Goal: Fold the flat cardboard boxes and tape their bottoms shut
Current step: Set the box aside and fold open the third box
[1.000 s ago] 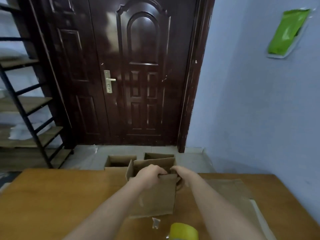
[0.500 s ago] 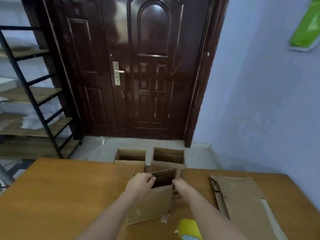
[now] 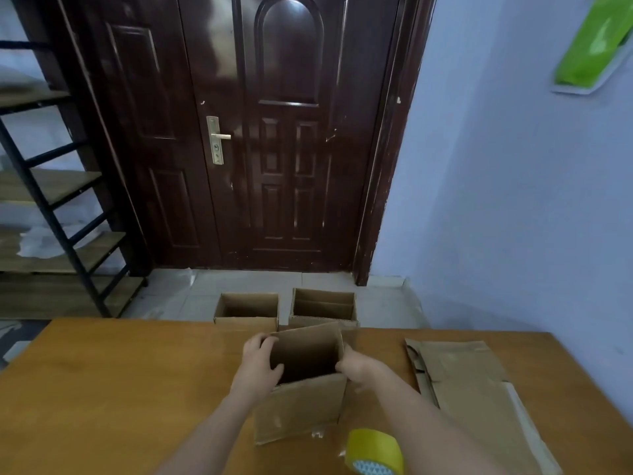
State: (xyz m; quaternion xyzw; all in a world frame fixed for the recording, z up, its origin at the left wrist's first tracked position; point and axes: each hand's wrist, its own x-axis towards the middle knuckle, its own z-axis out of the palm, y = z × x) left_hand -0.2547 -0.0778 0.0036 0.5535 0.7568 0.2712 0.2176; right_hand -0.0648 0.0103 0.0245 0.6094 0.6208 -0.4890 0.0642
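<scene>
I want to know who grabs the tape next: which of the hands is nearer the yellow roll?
Right. The right hand grips the box's right edge, up-table of the tape roll; the left hand holds the far left edge.

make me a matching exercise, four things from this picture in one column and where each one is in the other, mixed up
Things:
1. box being opened
2. tape roll
3. flat cardboard stack
4. two open boxes

Places:
A. on the floor past the table's far edge
B. held between the left hand and right hand
C. lying on the table to the right of the hands
D. at the near edge of the table, by the right forearm

Pairs: 1-B, 2-D, 3-C, 4-A
</scene>
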